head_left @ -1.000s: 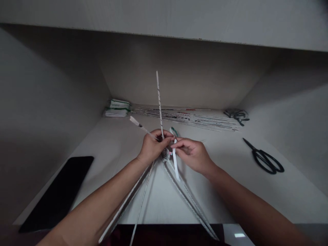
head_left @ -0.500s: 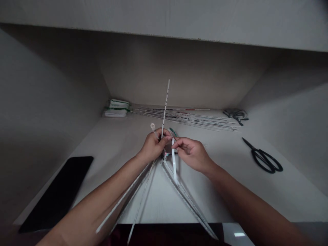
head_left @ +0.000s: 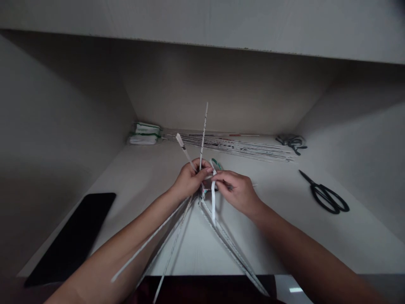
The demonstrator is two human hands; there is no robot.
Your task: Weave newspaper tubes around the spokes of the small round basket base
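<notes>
My left hand [head_left: 187,179] is closed around the near-centre of a bundle of thin rolled-paper sticks [head_left: 203,139], which fan out from it. One stick stands up and away, another with a flattened white end [head_left: 180,141] leans left, and several reach down towards the near edge. Between my right hand's [head_left: 236,188] thumb and fingers a flat white paper strip [head_left: 213,207] is pinched; it hangs down over the sticks. A green loop [head_left: 216,164] shows just beyond the fingertips. My fingers partly hide where the sticks meet.
Black scissors [head_left: 325,197] lie at the right. Along the back are a pile of rolled-paper sticks [head_left: 234,145], a dark-handled tool in clear wrapping [head_left: 292,141] and a white-green packet [head_left: 144,134]. A black flat slab [head_left: 71,238] lies at the left. A shelf edge [head_left: 202,44] overhangs the back.
The left-leaning stick's flattened end has swung up and further left. The upright stick has dipped slightly, and the white strip has shifted a little left. Both hands keep their grip.
</notes>
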